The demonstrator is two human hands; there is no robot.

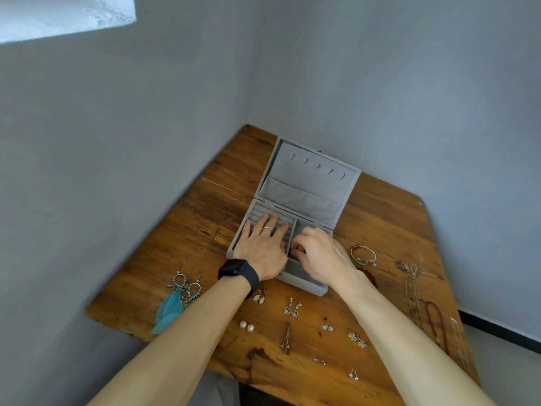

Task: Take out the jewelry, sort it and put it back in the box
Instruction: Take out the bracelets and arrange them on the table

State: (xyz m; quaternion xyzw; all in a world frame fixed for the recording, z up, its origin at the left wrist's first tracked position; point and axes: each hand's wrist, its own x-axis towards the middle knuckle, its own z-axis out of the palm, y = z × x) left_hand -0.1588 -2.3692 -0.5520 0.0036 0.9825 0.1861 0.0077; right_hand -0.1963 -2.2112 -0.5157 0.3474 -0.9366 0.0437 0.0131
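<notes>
A grey velvet jewelry box (310, 284) stands open on the wooden table (205, 230), its lid (304, 177) leaning back. My left hand (263, 244) lies flat with straight fingers on the ring rolls in the box's left half. My right hand (317, 253) reaches into the right compartment with curled fingers; what they pinch is hidden. Earrings lie in pairs in front of the box: blue feather ones (175, 300), cream drops (259, 297), pearls (246, 326), several small studs (357, 339). A bracelet (363, 254) and necklaces (418, 297) lie at the right.
The table sits in a corner between two grey walls. Its front edge runs close under my forearms. A dark band of skirting shows at the lower right. A black watch (237, 271) is on my left wrist.
</notes>
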